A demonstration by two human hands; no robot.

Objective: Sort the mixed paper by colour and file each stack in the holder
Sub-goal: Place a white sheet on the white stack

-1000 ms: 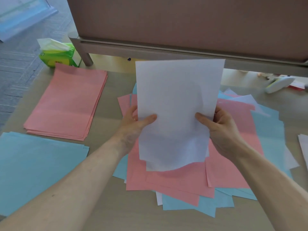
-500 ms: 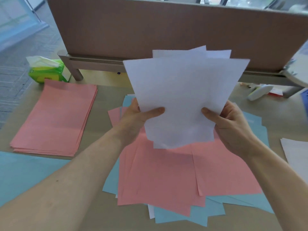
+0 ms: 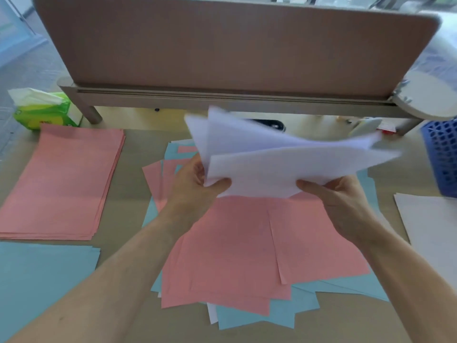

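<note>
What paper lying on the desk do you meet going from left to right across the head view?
First the pink stack → mixed pile → white stack. The blue stack overlaps the pink stack's span, so it is left out.

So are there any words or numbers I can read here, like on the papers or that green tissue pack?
Nothing here can be read.
On the green tissue pack: small printed marks, too blurred to read.
On the white sheets, the pink stack and the blue stack: no writing shows.
</note>
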